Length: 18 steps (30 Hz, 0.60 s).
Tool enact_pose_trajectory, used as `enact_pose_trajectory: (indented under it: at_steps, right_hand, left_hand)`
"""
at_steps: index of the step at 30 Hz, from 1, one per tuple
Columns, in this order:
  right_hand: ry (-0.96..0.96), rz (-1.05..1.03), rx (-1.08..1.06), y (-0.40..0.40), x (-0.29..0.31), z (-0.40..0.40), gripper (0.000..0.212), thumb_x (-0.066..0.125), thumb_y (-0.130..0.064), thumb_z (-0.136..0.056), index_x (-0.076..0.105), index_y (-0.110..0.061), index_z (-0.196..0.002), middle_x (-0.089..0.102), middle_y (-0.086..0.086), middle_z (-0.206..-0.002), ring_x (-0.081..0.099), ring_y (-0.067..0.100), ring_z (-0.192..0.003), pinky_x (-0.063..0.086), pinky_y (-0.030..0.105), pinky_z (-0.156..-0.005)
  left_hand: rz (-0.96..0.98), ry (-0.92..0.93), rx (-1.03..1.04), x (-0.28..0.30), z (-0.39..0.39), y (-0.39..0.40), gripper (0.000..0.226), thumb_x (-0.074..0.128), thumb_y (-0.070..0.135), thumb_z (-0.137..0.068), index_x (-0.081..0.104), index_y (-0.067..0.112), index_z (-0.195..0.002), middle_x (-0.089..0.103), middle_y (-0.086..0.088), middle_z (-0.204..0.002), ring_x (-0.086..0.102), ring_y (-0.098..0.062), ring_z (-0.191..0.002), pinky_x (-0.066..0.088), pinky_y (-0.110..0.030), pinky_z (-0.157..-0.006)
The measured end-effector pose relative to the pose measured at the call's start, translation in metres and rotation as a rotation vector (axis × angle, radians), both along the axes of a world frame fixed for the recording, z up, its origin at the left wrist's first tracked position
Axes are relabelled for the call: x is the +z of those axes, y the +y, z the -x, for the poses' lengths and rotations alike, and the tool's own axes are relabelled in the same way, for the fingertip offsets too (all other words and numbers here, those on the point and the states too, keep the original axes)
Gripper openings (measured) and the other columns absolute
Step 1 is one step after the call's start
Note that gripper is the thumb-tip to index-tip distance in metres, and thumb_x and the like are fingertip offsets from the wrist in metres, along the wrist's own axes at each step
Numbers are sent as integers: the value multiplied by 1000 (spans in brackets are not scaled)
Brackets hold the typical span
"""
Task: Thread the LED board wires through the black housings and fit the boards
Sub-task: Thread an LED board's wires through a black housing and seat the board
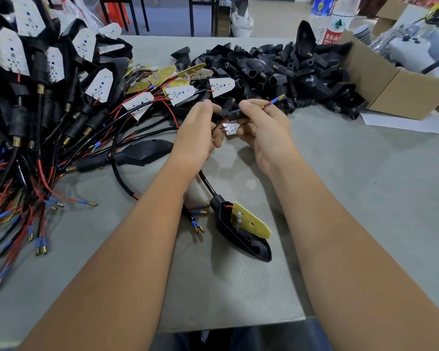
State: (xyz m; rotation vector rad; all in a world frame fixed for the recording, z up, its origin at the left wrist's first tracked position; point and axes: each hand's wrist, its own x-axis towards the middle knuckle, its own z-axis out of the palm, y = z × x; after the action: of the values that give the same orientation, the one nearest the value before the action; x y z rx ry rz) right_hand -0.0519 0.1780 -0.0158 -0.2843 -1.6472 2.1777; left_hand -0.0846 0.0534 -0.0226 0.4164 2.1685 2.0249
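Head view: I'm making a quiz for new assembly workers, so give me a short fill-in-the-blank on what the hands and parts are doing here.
1. The right hand holds a black housing; red and ____ wires poke out past it.
2. A small LED board hangs ____ the two hands.
3. The left hand pinches the thin ____ wire.
4. The cardboard box sits at the table's far ____.

Missing: blue; between; red; right

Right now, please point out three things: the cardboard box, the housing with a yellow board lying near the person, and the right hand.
cardboard box [380, 79], head view, on its near side wall.
housing with yellow board [241, 240], head view, on its black shell.
right hand [264, 127], head view, on its back.
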Motion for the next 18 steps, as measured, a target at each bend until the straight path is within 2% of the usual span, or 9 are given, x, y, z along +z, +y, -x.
enact_pose_trajectory:
  at_steps: [4, 7, 9, 11, 14, 18]
  right_hand:
    - [-25, -189, 50, -1, -5, 2, 14, 66, -19, -91, 62, -14, -79, 53, 0, -63, 44, 11, -49, 38, 21, -49]
    - [-22, -298, 76, -2, -7, 1, 21, 67, -27, -91, 62, -14, -75, 45, -7, -55, 37, 8, -46, 33, 19, -45]
    - [-25, -279, 68, -1, -7, 1, 24, 67, -31, -91, 63, -15, -74, 42, -8, -53, 34, 8, -44, 30, 19, -43]
    - [-31, -244, 33, -1, -7, 2, 26, 67, -34, -91, 62, -14, -74, 44, -11, -50, 33, 8, -43, 29, 19, -43]
    - [-37, -158, -24, 1, -8, 5, 31, 66, -35, -92, 60, -8, -78, 47, -11, -49, 34, 9, -44, 30, 22, -46]
    - [-42, -35, -101, 6, -8, 7, 30, 66, -36, -92, 54, -9, -85, 36, -3, -58, 30, 12, -47, 28, 23, -46]
  left_hand:
    - [-45, -59, -52, 0, -2, 0, 53, 16, 56, -102, 55, 24, -115, 48, -4, -54, 24, -9, -36, 22, -19, -37]
    - [-28, -48, -88, 0, -2, -1, 55, 15, 59, -101, 58, 27, -113, 50, -7, -55, 25, -9, -36, 23, -19, -37]
    - [-38, -62, -83, 1, -1, 0, 49, 19, 54, -103, 58, 26, -116, 54, -9, -60, 28, -9, -38, 23, -19, -39]
    - [-49, -78, -73, 2, -1, 2, 35, 27, 40, -102, 55, 24, -115, 57, -7, -63, 33, -11, -42, 25, -19, -41]
    - [-31, -76, -67, 3, -3, 4, 20, 36, 30, -97, 54, 24, -103, 61, -4, -62, 44, -11, -47, 30, -20, -43]
    - [-8, -99, -64, 5, -2, 4, 14, 45, 17, -93, 57, 11, -91, 62, -3, -58, 51, -13, -49, 40, -23, -46]
